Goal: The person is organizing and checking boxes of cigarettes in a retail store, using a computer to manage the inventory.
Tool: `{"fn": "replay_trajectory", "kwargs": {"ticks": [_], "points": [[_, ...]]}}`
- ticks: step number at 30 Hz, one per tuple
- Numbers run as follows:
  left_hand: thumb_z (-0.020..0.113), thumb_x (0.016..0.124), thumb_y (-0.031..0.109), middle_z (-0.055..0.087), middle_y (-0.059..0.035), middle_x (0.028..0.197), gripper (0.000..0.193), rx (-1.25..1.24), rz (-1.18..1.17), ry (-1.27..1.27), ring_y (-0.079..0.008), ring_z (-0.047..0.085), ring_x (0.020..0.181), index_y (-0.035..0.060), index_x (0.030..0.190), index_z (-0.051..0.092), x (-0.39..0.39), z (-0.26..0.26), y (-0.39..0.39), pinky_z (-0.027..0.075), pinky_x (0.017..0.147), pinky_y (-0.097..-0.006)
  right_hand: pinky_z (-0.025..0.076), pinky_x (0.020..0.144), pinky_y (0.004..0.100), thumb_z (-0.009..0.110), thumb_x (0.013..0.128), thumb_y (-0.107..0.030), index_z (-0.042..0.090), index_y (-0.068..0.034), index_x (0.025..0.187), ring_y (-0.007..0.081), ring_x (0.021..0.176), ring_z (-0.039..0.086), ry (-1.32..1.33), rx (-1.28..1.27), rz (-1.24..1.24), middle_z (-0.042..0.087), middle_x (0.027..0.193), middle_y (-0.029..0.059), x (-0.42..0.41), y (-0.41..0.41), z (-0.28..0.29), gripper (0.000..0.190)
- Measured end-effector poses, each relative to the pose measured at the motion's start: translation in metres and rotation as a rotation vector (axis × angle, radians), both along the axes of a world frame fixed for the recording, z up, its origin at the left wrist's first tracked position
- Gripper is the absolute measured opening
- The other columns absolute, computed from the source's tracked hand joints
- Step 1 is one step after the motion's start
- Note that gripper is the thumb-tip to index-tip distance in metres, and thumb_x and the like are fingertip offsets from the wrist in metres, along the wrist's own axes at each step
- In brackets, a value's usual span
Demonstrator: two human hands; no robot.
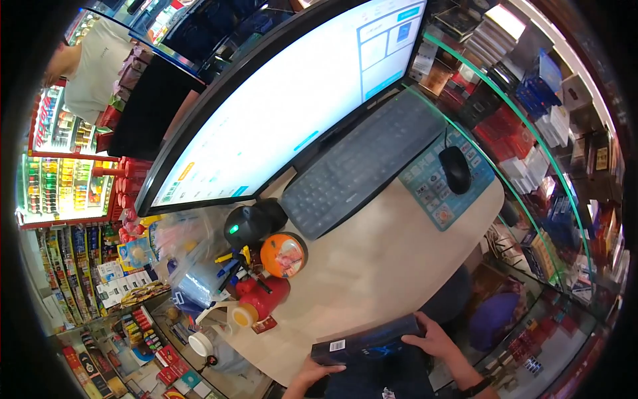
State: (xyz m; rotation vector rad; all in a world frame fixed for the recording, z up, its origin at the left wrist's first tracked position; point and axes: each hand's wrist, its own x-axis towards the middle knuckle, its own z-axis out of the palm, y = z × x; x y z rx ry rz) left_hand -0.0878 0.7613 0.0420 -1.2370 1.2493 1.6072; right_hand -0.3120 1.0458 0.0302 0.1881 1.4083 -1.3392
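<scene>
A dark blue cardboard carton (pixel 369 344) with a printed barcode sticker lies low in front of me, at the near edge of the desk. My left hand (pixel 314 373) grips its left end, thumb along the near side. The opposite end is held by my right hand (pixel 427 339), with the thumb on the printed face. A dark band circles my right wrist. Below the carton is dark clothing, and part of my left forearm runs out of view.
Beyond the carton is a beige desk (pixel 349 279) with a covered keyboard (pixel 369 164), a black mouse (pixel 454 169), a lit monitor (pixel 279 104), a black scanner (pixel 249 222), an orange-lidded tub (pixel 283 255) and a red bottle (pixel 264 299). Glass shelves (pixel 548 149) stand right; a person (pixel 94 70) is at upper left.
</scene>
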Motion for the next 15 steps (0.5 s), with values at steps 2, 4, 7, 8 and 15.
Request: {"fn": "replay_trajectory", "kwargs": {"ticks": [2,4,7,8,15], "points": [[0.095,0.068,0.019,0.074,-0.0087,0.107,0.06,-0.04,0.012,0.021,-0.0184,0.069,0.1,0.0022,0.119,0.066,-0.008,0.015,0.009,0.055,0.091,-0.0358,0.045,0.103,0.0345,0.082,0.086,-0.023,0.051,-0.001,0.142,0.0207,0.117,0.059,0.103,0.056,-0.002,0.064,0.128,0.0117,-0.007,0.002,0.012,0.067],[0.094,0.071,0.021,0.069,-0.0106,0.12,0.068,-0.042,-0.001,0.028,-0.0195,0.065,0.109,0.0006,0.127,0.06,-0.015,0.031,0.018,0.051,0.098,-0.0367,0.046,0.102,0.0337,0.082,0.086,-0.022,0.053,0.0,0.14,0.0192,0.116,0.059,0.22,0.021,-0.071,0.065,0.126,0.0109,-0.014,0.002,0.026,0.065],[0.091,0.075,0.023,0.068,-0.0122,0.122,0.068,-0.107,0.222,0.086,-0.0209,0.064,0.113,0.0008,0.131,0.058,-0.024,0.043,0.04,0.047,0.104,-0.0382,0.046,0.101,0.0319,0.082,0.085,-0.021,0.056,0.001,0.138,0.0159,0.114,0.06,0.333,0.028,-0.177,0.067,0.124,0.0098,-0.027,0.002,0.048,0.062],[0.089,0.078,0.023,0.073,-0.0119,0.111,0.06,-0.166,0.446,0.111,-0.0211,0.066,0.109,0.0024,0.127,0.062,-0.027,0.044,0.045,0.047,0.104,-0.0389,0.045,0.101,0.0318,0.082,0.086,-0.022,0.057,0.001,0.137,0.0162,0.115,0.06,0.333,0.015,-0.162,0.067,0.124,0.0109,-0.033,0.003,0.055,0.062],[0.086,0.081,0.027,0.072,-0.0097,0.113,0.062,-0.352,-0.015,0.472,-0.0184,0.066,0.109,0.0031,0.133,0.059,-0.056,0.076,0.051,0.047,0.103,-0.0354,0.046,0.102,0.0312,0.079,0.089,-0.028,0.058,0.002,0.138,0.0185,0.116,0.062,0.392,-0.018,0.066,0.068,0.127,0.014,-0.06,0.007,0.095,0.062]]}}
